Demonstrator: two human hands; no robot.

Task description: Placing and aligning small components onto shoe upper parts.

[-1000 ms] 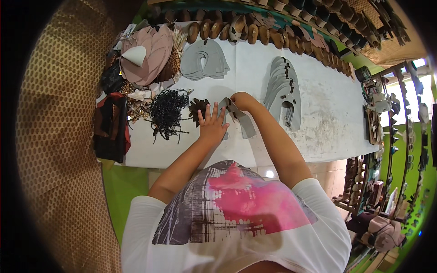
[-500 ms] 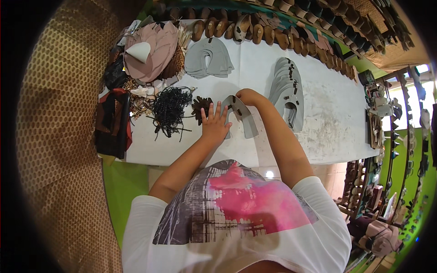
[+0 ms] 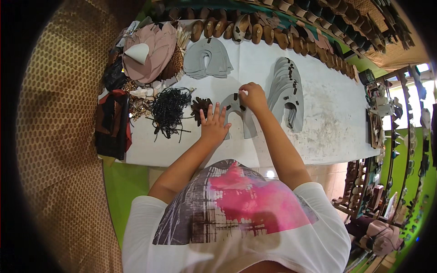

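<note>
A grey horseshoe-shaped shoe-upper piece (image 3: 248, 123) lies on the white-covered table in front of me, with small dark brown strips at its curved top. My left hand (image 3: 213, 129) rests flat on its left side, fingers spread. Over the top right of the piece, my right hand (image 3: 254, 95) is closed in a pinch. Something small and white shows at its fingertips, too small to name. Touching or close to my left fingers is a cluster of dark brown strips (image 3: 199, 109). A fanned stack of similar grey pieces (image 3: 298, 111), also bearing brown strips, lies to the right.
Another grey stack (image 3: 208, 59) lies farther back. To the left are a black beaded heap (image 3: 170, 111), pinkish leather pieces (image 3: 159, 50) and dark folded material (image 3: 111, 123). Wooden shoe lasts (image 3: 257, 34) line the far edge. Racks of shoes (image 3: 400, 150) stand at the right.
My right hand has lifted slightly from the top of the grey piece and shifted right, uncovering the brown strip there and a white bit at the fingertips. My left hand stays nearly still.
</note>
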